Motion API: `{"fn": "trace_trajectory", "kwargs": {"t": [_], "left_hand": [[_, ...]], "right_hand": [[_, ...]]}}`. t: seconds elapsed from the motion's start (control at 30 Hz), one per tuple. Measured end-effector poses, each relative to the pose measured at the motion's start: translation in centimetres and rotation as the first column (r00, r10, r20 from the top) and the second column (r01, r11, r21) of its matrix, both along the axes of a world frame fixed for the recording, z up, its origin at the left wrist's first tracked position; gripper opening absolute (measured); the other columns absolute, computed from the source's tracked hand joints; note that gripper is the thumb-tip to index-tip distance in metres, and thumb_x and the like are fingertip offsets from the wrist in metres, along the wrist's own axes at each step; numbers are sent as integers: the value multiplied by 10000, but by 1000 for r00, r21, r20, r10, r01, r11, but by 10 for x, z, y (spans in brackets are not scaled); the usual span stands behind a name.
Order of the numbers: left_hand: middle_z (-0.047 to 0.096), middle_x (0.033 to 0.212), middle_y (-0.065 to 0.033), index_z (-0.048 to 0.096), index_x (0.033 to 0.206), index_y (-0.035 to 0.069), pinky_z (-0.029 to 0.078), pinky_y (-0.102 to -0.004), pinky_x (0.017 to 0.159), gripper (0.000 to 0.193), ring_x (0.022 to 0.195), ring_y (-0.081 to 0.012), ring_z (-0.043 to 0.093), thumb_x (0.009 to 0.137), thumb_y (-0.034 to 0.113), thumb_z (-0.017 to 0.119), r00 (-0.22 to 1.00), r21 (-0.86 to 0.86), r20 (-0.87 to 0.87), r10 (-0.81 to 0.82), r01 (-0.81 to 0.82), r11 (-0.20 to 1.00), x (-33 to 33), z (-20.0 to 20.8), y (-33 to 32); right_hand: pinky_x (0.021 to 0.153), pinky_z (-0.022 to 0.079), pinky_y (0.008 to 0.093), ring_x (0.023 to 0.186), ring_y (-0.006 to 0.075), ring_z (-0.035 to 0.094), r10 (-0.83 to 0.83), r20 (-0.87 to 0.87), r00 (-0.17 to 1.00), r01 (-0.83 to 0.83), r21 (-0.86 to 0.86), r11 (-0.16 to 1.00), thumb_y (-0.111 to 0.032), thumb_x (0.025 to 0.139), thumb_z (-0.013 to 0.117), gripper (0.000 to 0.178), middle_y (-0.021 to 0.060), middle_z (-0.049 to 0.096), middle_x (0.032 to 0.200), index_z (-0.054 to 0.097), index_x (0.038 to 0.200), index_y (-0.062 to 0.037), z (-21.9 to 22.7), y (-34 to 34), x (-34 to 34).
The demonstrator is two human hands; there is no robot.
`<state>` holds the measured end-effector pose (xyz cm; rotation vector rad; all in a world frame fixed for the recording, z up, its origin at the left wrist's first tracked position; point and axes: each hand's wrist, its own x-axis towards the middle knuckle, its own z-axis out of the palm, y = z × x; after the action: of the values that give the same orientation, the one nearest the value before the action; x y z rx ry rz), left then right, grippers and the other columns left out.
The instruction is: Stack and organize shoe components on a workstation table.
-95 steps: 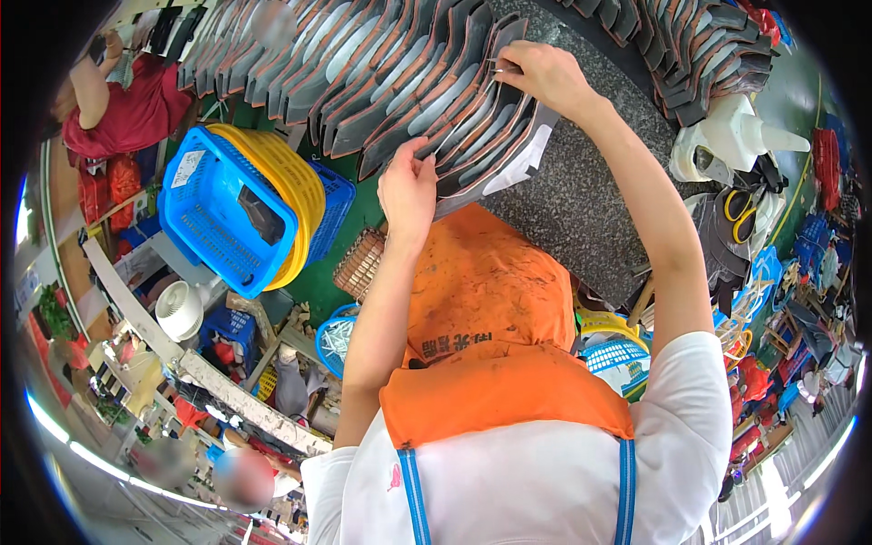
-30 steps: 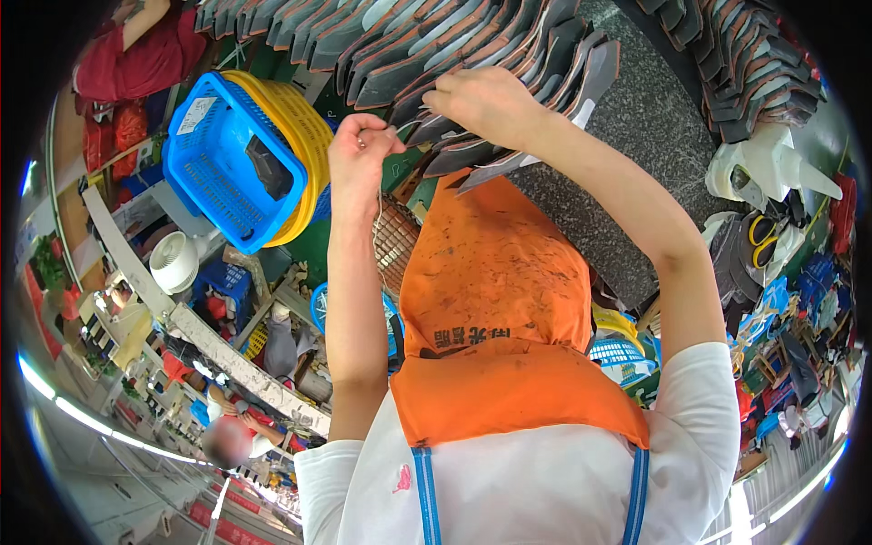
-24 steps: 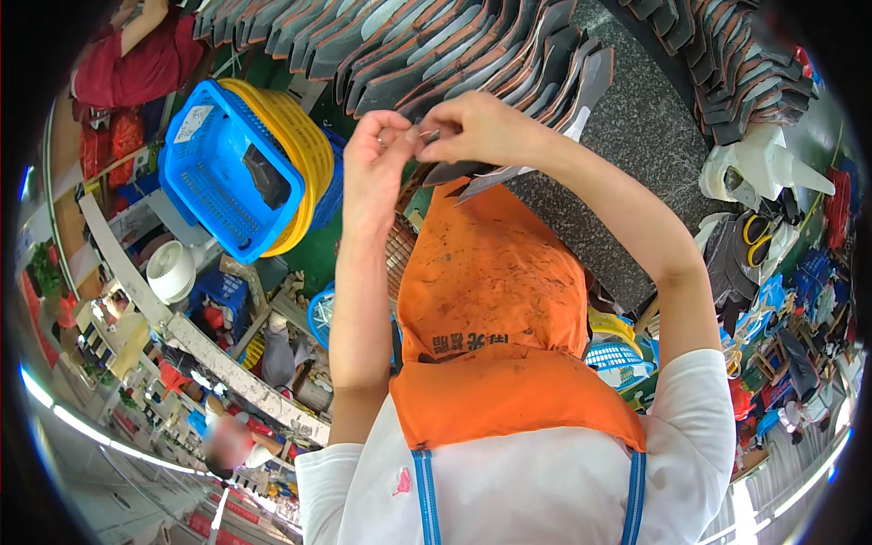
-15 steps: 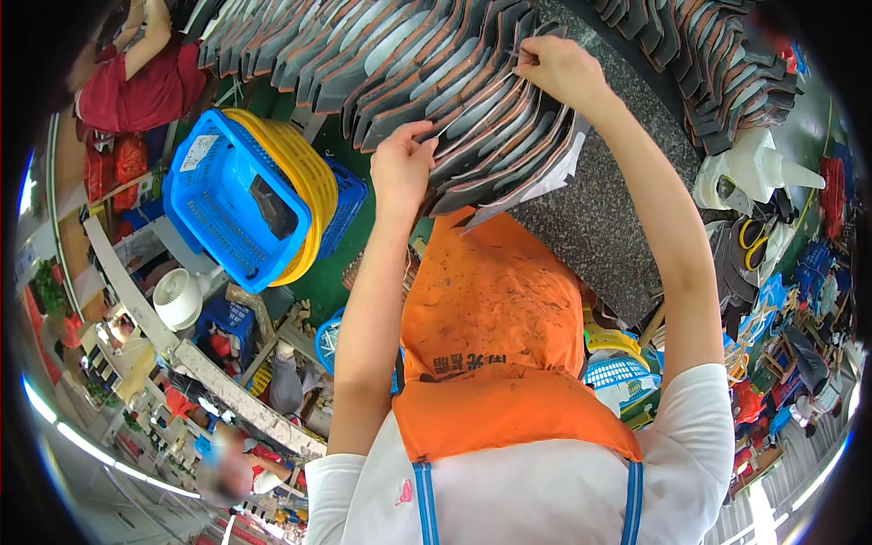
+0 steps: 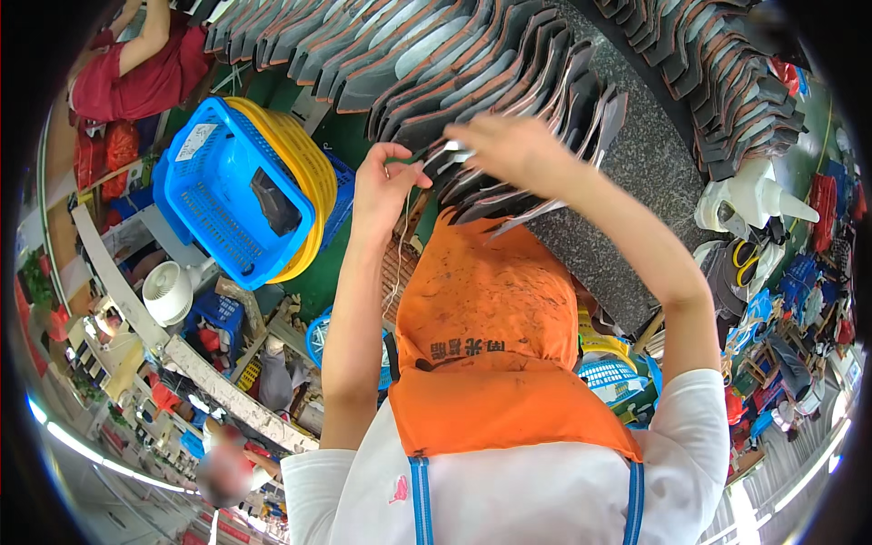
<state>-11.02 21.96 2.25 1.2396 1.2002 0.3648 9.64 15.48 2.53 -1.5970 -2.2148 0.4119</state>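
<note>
A long row of overlapping grey cut pieces with reddish-brown edges fans across the dark speckled tabletop. They look like flat, curved panels standing on edge. At the row's near left end is my left hand, thumb and forefinger apart. A thin pale thread hangs just beside its wrist; whether the hand touches it is unclear. My right hand reaches over the near pieces toward the left one, smeared by motion. Something small and shiny shows at its fingertips, too blurred to name.
Stacked blue and yellow plastic baskets stand on the left, a dark piece inside the top one. Another row of grey pieces lies at far right. Near it are a white plastic object and yellow-handled scissors. A person in red works at upper left.
My right hand has swept left and nearer from the row's far edge. The left hand has come off the pieces and its fingers have parted. The near pieces have spread.
</note>
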Motion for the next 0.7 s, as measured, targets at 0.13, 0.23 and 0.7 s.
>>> {"fn": "trace_trajectory", "kwargs": {"t": [0.13,0.23,0.7], "left_hand": [[601,705,-72,449,920,17,416,-226,661,158,669,-107,568,797,-35,535,995,-95,103,-12,22,995,-3,9,1],[551,707,-33,460,911,28,426,-212,647,121,680,-99,548,823,-23,525,982,-123,182,42,-20,992,-7,12,3],[583,566,-45,610,946,-5,374,-241,460,207,482,-85,517,776,114,605,959,2,-165,-232,235,972,56,-25,12]], "right_hand": [[626,475,324,757,219,590,87,-2,996,-87,15,996,-169,740,595,285,62,543,782,565,1001,-59,-13,11,-6],[619,466,316,732,229,604,-192,-618,763,87,-196,977,-255,751,669,351,88,606,835,580,1014,-40,4,6,-15],[634,479,394,731,286,582,-273,146,951,291,-124,949,-143,748,612,103,78,533,892,599,798,-55,5,35,95]]}}
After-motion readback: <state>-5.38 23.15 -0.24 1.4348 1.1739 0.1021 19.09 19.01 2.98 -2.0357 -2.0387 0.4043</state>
